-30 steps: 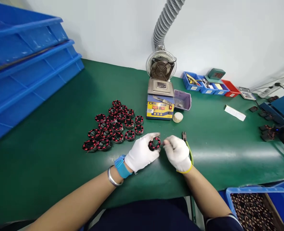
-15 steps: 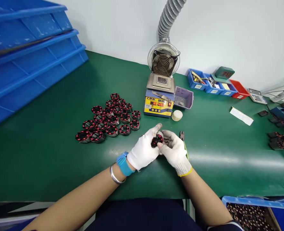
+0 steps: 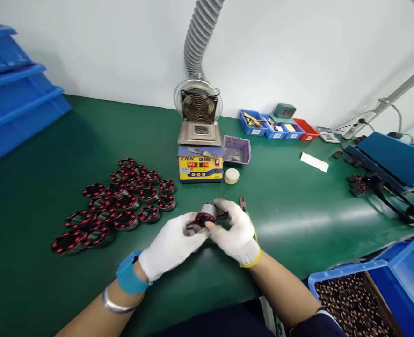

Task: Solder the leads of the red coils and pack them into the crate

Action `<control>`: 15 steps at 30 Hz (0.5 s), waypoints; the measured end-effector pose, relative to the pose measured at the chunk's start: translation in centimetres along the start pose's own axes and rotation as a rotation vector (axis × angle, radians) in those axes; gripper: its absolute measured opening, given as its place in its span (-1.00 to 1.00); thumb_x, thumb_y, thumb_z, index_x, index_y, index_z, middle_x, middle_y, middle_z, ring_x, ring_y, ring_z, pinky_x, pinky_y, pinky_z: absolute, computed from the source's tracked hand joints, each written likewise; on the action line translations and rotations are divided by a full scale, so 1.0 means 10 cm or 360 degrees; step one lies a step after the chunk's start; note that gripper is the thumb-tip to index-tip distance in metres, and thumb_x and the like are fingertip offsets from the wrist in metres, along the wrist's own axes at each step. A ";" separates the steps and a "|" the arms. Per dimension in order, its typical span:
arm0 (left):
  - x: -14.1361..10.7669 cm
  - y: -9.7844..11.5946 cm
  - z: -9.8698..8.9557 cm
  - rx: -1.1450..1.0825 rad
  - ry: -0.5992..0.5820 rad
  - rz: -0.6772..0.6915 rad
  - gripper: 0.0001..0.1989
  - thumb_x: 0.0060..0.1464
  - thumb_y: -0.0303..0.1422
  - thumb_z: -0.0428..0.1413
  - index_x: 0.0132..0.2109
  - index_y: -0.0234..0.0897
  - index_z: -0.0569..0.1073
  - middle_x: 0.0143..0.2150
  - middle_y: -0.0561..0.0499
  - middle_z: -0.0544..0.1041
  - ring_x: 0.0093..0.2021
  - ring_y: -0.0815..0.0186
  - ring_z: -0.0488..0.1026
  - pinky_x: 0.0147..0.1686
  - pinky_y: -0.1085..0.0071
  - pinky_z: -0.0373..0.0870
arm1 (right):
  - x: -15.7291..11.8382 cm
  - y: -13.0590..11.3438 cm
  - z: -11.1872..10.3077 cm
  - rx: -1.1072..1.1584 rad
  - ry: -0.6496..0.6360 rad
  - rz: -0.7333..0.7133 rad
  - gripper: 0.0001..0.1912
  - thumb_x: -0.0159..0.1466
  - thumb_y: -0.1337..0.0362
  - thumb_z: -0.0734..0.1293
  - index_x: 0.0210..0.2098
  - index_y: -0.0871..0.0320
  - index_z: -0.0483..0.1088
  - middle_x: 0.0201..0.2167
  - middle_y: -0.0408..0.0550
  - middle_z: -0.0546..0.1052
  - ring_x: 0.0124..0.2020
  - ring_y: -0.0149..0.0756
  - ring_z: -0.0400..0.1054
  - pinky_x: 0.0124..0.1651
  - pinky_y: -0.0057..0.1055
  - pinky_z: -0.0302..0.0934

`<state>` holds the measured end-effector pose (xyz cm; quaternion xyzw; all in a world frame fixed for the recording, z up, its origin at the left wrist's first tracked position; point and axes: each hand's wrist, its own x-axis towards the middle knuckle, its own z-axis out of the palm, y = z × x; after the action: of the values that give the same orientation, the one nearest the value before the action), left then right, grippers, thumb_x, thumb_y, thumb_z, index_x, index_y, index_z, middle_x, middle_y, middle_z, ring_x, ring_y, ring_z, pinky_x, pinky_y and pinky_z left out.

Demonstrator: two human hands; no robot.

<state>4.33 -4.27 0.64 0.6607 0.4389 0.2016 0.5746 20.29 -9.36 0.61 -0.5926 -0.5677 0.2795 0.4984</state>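
Observation:
Both of my hands wear white gloves with greyed fingertips. Between them, above the near part of the bench, is a motor stator (image 3: 207, 211), a ring with a grey metal outside and dark red-black windings. My left hand (image 3: 175, 243) has its fingers round the ring's left side. On the other side, my right hand (image 3: 233, 229) grips it with thumb and fingers. Part of the ring is hidden behind the gloves. Green-handled cutters (image 3: 243, 204) lie just beyond my right hand. To the left, several similar stators (image 3: 126, 202) stand in rows on the green bench.
A yellow-blue solder pot (image 3: 200, 164) stands ahead with tweezers on it, under a fan (image 3: 199, 107) and hose. Near it are a purple bin (image 3: 247, 152) and a round pale tin (image 3: 231, 176). Blue crates (image 3: 17, 98) are stacked left; a blue box (image 3: 314, 281) of wound parts sits lower right.
The view has swung to the right. In my hands the stator has tilted, so its grey outer side now shows more and its open face less.

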 end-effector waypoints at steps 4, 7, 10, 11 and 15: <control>-0.10 0.05 -0.17 -0.0378 -0.0233 -0.0025 -0.78 0.06 -0.19 0.09 -0.35 -0.27 0.40 -0.60 0.08 0.43 -0.65 0.40 0.30 -0.63 0.48 0.25 | 0.02 0.10 0.03 0.0222 -0.0037 0.0271 -0.51 0.11 0.19 0.43 0.03 0.08 0.37 -0.12 -0.03 0.53 -0.24 -0.28 0.47 -0.13 -0.31 0.42; -0.21 0.11 -0.40 -0.0646 -0.0333 0.0129 -0.77 0.05 -0.20 0.10 -0.43 -0.26 0.37 -0.75 0.13 0.30 -0.75 0.41 0.18 -0.67 0.46 0.16 | 0.06 0.11 0.05 0.0291 0.0019 0.0360 -0.51 0.09 0.20 0.44 0.01 0.10 0.37 -0.15 -0.02 0.54 -0.30 -0.29 0.46 -0.19 -0.31 0.43; -0.23 0.13 -0.53 -0.0776 0.0018 0.0348 -0.67 0.13 -0.09 0.01 -0.42 -0.26 0.34 -0.73 0.10 0.30 -0.72 0.40 0.18 -0.64 0.43 0.17 | 0.08 0.07 0.06 0.0352 0.0029 0.0414 -0.52 0.07 0.19 0.45 -0.03 0.16 0.39 -0.20 0.00 0.55 -0.32 -0.30 0.46 -0.22 -0.33 0.43; -0.21 0.12 -0.51 -0.0685 0.0214 0.0389 -0.65 0.15 -0.07 -0.02 -0.37 -0.28 0.36 -0.65 0.07 0.37 -0.67 0.39 0.24 -0.61 0.43 0.20 | 0.08 0.06 0.06 0.0359 0.0024 0.0418 -0.52 0.06 0.19 0.45 -0.04 0.16 0.39 -0.20 0.00 0.55 -0.33 -0.30 0.46 -0.23 -0.34 0.43; -0.09 0.10 -0.25 0.0003 0.0477 0.0403 -0.70 0.13 -0.13 0.04 -0.25 -0.32 0.40 -0.38 0.00 0.46 -0.43 0.37 0.36 -0.42 0.44 0.31 | 0.05 0.04 0.09 0.0348 -0.0028 0.0388 -0.52 0.07 0.20 0.45 -0.02 0.13 0.38 -0.18 -0.02 0.54 -0.35 -0.33 0.46 -0.25 -0.35 0.43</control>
<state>2.27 -3.48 2.44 0.6738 0.4332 0.3680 0.4722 19.78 -8.56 0.02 -0.5968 -0.4621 0.4032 0.5174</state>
